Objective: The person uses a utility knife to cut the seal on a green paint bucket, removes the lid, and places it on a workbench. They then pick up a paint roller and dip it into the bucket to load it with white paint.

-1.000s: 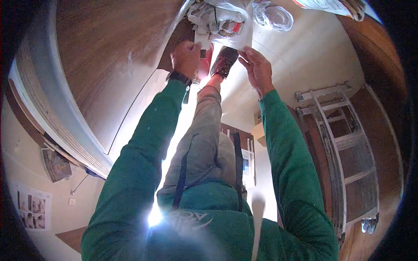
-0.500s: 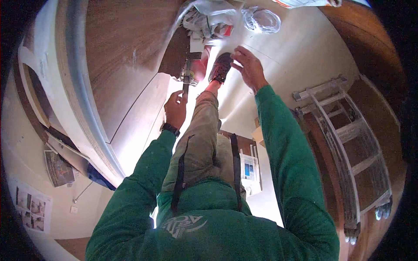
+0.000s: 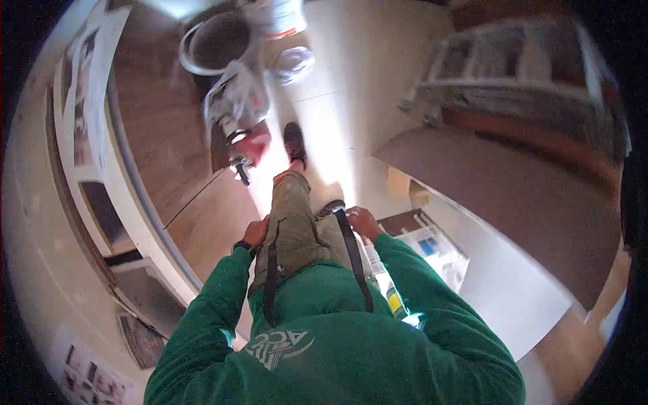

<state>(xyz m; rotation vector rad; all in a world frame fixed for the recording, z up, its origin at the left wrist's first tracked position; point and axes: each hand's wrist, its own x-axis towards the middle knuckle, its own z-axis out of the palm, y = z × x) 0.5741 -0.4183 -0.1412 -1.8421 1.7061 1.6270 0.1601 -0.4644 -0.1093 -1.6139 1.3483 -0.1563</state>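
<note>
My left hand (image 3: 256,233), a dark watch at its wrist, is against the outer side of my left thigh in beige trousers (image 3: 295,209). Its fingers are mostly hidden by the leg. My right hand (image 3: 363,223) lies at the right leg beside a dark strap (image 3: 349,236); its fingers are blurred and partly covered, so their closure is unclear. No held thing shows in either hand. Ahead of the left hand, apart from it, a dark bar-like handle (image 3: 241,173) sticks out beside a red object (image 3: 254,144).
Clear plastic bags (image 3: 236,98), a round tub (image 3: 192,64) and a crumpled clear wrap (image 3: 293,64) lie ahead. A brown board (image 3: 499,196) reaches in from the right, with a blurred ladder (image 3: 513,57) beyond. White-edged panels (image 3: 135,196) line the left.
Both hands have drawn back to my legs; the left has come away from the dark bar. The view has turned, showing the ladder farther up and the brown board at right.
</note>
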